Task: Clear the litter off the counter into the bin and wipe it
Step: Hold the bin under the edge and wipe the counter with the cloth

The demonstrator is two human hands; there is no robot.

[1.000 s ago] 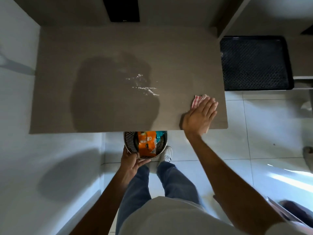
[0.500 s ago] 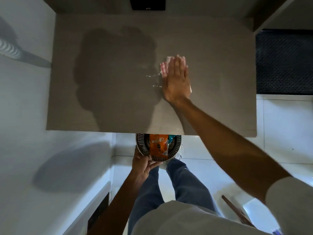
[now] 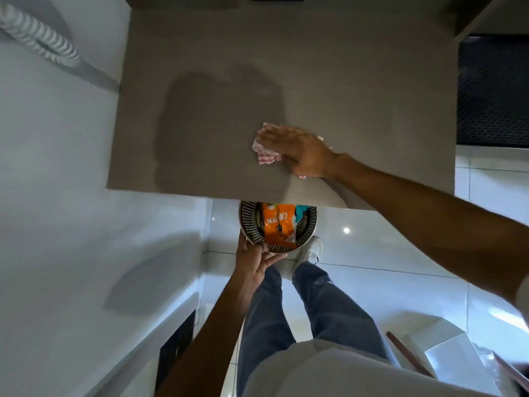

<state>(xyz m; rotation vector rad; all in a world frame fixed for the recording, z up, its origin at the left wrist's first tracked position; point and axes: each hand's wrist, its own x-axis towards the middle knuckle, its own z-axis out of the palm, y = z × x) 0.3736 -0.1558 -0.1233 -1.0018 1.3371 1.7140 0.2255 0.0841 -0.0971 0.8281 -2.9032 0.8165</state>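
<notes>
On counter (image 3: 343, 81): red-white striped cloth (image 3: 264, 154), crumpled under right hand (image 3: 300, 150).

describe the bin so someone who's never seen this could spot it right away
Start at the big grey-brown counter and go to its near edge, just left of the middle. Tucked partly under that edge is the bin, a small round basket with slatted sides, gripped at its rim by the left hand. An orange snack wrapper lies inside, the brightest thing in view.
</notes>
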